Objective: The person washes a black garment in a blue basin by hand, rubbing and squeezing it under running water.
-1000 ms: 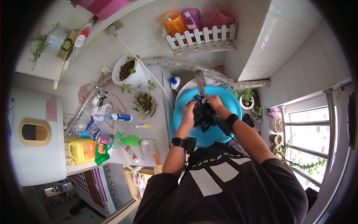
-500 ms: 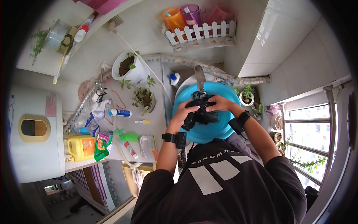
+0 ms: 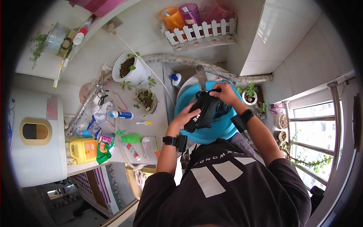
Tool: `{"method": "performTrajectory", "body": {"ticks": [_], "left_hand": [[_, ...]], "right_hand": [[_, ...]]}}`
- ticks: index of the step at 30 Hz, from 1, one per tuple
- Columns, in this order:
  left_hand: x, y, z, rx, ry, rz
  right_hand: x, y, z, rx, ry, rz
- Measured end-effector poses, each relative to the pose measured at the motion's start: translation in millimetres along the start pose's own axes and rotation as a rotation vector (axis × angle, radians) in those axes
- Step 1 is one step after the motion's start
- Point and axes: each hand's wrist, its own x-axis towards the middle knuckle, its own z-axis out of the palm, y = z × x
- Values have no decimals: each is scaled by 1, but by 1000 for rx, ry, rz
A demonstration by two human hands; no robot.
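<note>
since half a second ago, the right hand [image 3: 224, 94] has moved up nearer the tap [image 3: 201, 76], drawing the black cloth [image 3: 206, 108] out longer. it pinches the cloth's upper end; the left hand [image 3: 185, 116] grips the left edge, thumb on top, fingers mostly hidden. the cloth is over the blue basin [image 3: 228, 126], just below the tap.

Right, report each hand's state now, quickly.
Left hand: closed, holding the black, crumpled fabric with white lettering.
Right hand: closed, pinching the upper end of the same fabric.
</note>
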Motion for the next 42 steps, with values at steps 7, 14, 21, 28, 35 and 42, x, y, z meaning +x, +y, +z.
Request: {"method": "performTrajectory", "body": {"ticks": [7,14,21,28,35,42], "left_hand": [[8,31,14,-494,81,270],[17,38,26,-550,16,345],[18,-6,-17,-19,500,201],[67,-33,52,-285,316,254],[86,-66,41,-592,586,200],[28,-31,18,-434,394,213]], "right_hand": [[-18,-9,9,-62,60,-27],[-35,13,38,-77,-530,15],[-24,30,1,839,-153,323],[-18,6,58,570,228,315],[-10,-10,93,-281,102,70],[10,15,62,22,-34,296]]}}
